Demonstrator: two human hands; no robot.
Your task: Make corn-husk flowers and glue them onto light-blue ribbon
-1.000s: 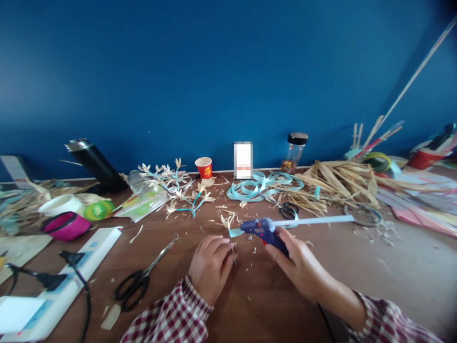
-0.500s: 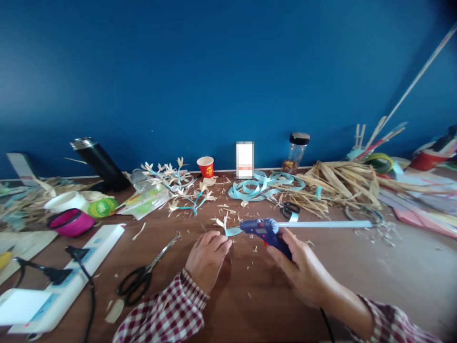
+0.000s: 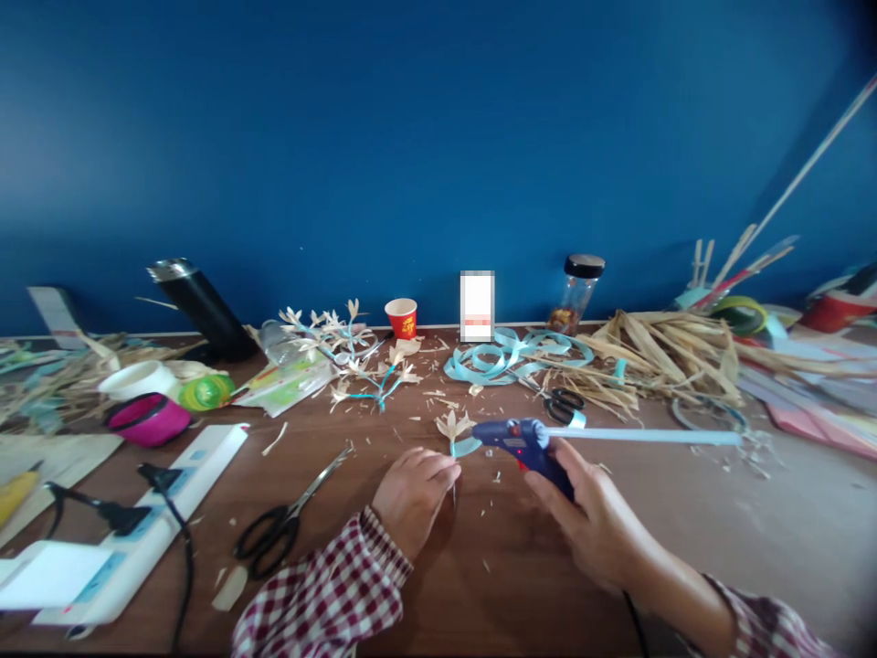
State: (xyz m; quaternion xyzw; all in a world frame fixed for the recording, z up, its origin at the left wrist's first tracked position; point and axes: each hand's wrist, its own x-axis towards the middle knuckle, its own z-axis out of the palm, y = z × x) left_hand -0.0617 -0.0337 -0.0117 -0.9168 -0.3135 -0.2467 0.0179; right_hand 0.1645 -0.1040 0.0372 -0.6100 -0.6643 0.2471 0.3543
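Note:
My right hand [image 3: 593, 521] is wrapped round the grip of a dark blue hot glue gun [image 3: 513, 437], which has a long pale glue stick [image 3: 650, 437] out of its back. The gun's nozzle is at a short light blue paper strip [image 3: 468, 446]; whether they touch I cannot tell. That strip joins the stem of a small flower [image 3: 453, 427] with pale, dry-looking petals. My left hand [image 3: 417, 498] is closed on the flower's thin stem, its fingertips just below the petals. Finished-looking flowers on a blue branched stem [image 3: 382, 388] lie farther back.
Black-handled scissors [image 3: 274, 535] lie left of my left hand, beside a white power strip [image 3: 151, 530] with plugs. Behind are a red paper cup [image 3: 401, 320], coiled blue ribbon [image 3: 472, 366], smaller scissors [image 3: 565, 404], a lidded jar [image 3: 574, 292] and dried husks [image 3: 658, 356].
The flower has turned in my left hand, and its petals now show spread out. The whole scene has shifted slightly right in view. The glue gun stays at the blue strip.

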